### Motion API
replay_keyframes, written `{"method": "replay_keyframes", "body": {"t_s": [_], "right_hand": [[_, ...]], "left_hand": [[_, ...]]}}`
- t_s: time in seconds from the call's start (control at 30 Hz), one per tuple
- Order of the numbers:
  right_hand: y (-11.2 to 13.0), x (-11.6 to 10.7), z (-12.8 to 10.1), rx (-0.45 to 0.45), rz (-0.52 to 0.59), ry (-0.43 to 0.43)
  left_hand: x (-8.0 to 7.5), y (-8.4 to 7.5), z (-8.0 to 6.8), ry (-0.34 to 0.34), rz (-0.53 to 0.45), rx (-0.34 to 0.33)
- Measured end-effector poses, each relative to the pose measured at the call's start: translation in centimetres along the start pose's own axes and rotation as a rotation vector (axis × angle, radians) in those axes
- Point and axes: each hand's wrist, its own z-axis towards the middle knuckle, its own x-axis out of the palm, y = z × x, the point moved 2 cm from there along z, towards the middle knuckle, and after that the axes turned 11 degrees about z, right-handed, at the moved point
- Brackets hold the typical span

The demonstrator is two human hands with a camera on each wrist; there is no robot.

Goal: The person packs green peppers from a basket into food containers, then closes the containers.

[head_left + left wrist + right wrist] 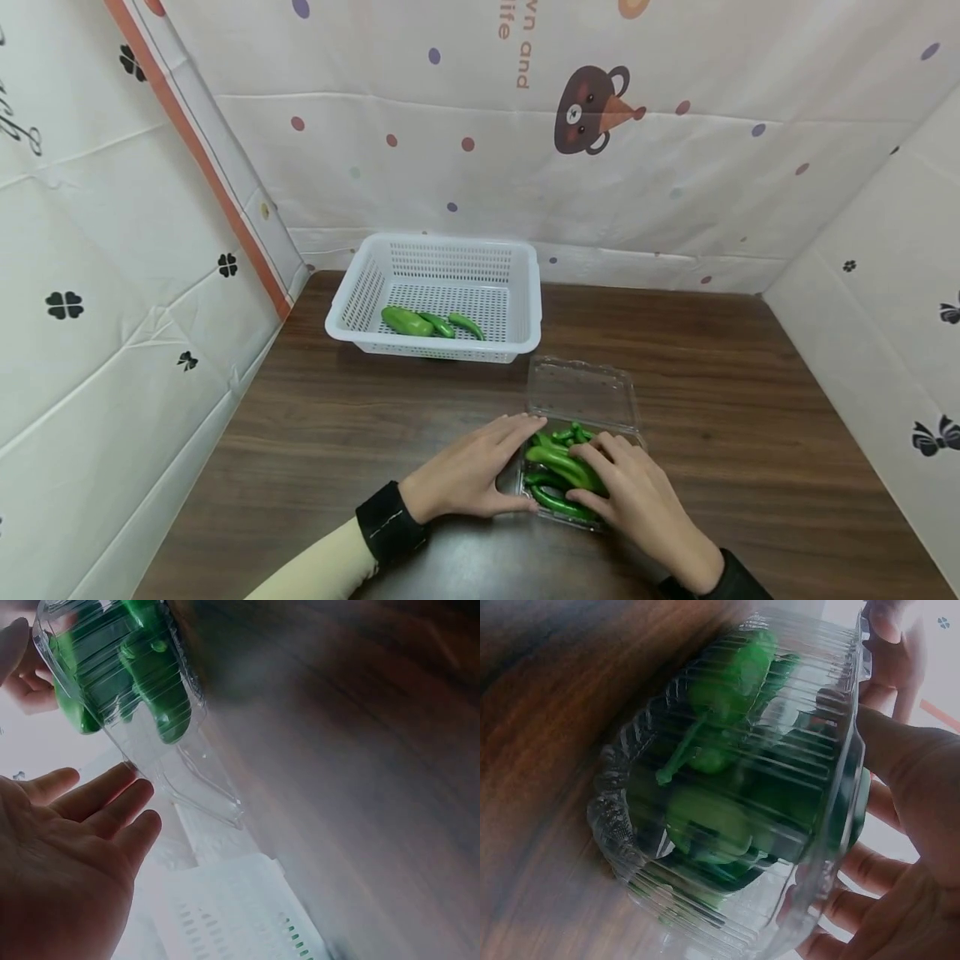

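Observation:
A clear plastic clamshell box (581, 393) lies on the table with its lid folded back, filled with several green peppers. My right hand (637, 496) reaches into it from the right, thumb and fingers on either side of a large green pepper (558, 463). In the right wrist view, the fingers pass over the box rim (844, 802); their tips are partly hidden. On the box's left side rests my left hand (468, 471), thumb spread and fingers extended, fingertips at the edge. The left wrist view shows that hand (67, 862) holding nothing.
A white perforated basket (433, 347) stands behind and left of the box, with a thick green pepper (406, 321) and a few thinner ones inside. Patterned cloth walls (450, 167) enclose the brown wooden table (337, 433) at the back and sides.

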Motion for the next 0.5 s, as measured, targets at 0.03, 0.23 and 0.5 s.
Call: {"method": "replay_keyframes", "body": {"t_s": [0.03, 0.23, 0.5], "right_hand": [[0.03, 0.01, -0.07, 0.002, 0.002, -0.002], [0.19, 0.30, -0.70, 0.003, 0.041, -0.019], [0.43, 0.69, -0.96, 0.049, 0.186, -0.017]], "left_hand": [[0.02, 0.00, -0.04, -0.003, 0.005, 0.000], [0.12, 0.04, -0.17, -0.008, 0.002, -0.004], [0.03, 0.10, -0.07, -0.030, -0.013, 0.010]]}}
